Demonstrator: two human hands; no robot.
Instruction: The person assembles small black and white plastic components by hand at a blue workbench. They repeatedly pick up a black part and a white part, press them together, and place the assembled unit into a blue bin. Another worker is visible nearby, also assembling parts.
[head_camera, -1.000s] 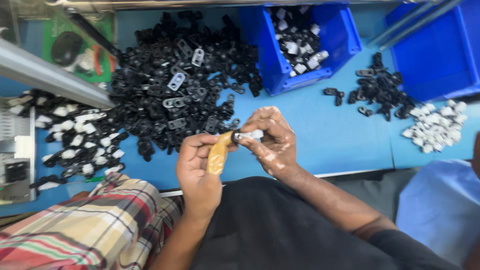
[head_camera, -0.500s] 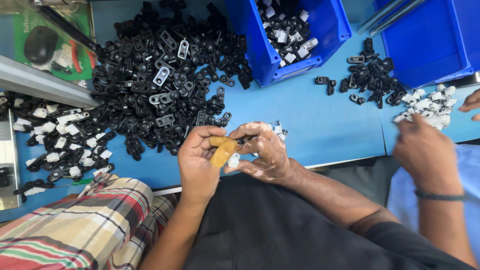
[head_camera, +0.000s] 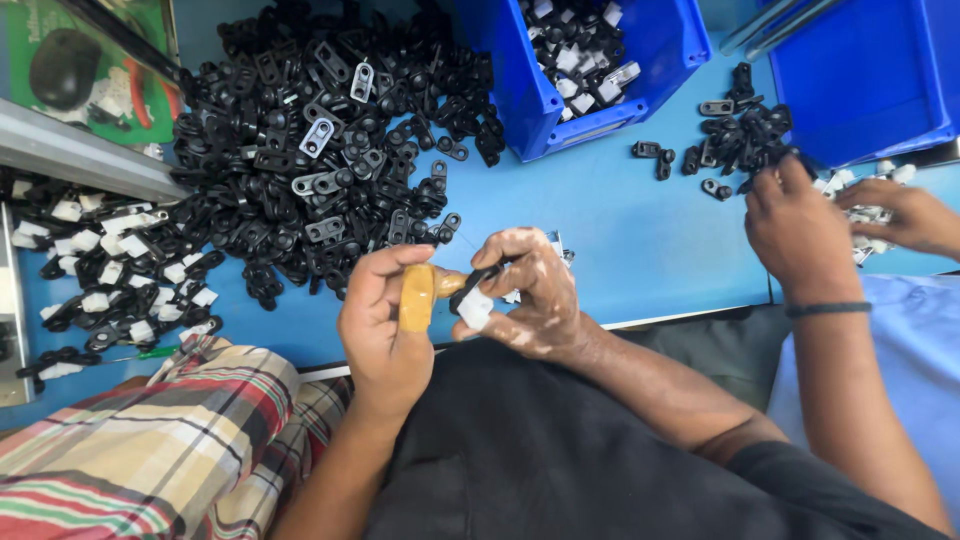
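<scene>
Head view, left hand (head_camera: 385, 325) gripping wooden handle (head_camera: 417, 297), right hand (head_camera: 525, 290) pinching perhaps a clip (head_camera: 475, 300), table edge (head_camera: 700, 312) just beside

A big heap of black plastic clips (head_camera: 320, 150) covers the upper left of the blue bench (head_camera: 640, 230). At the far left lies a smaller spread of black-and-white pieces (head_camera: 110, 280). A blue bin (head_camera: 600, 70) at top centre holds mixed parts; a second blue bin (head_camera: 870, 70) fills the upper right corner. A small black pile (head_camera: 735, 135) sits between them. Checked cloth (head_camera: 140, 450) shows at lower left.
</scene>
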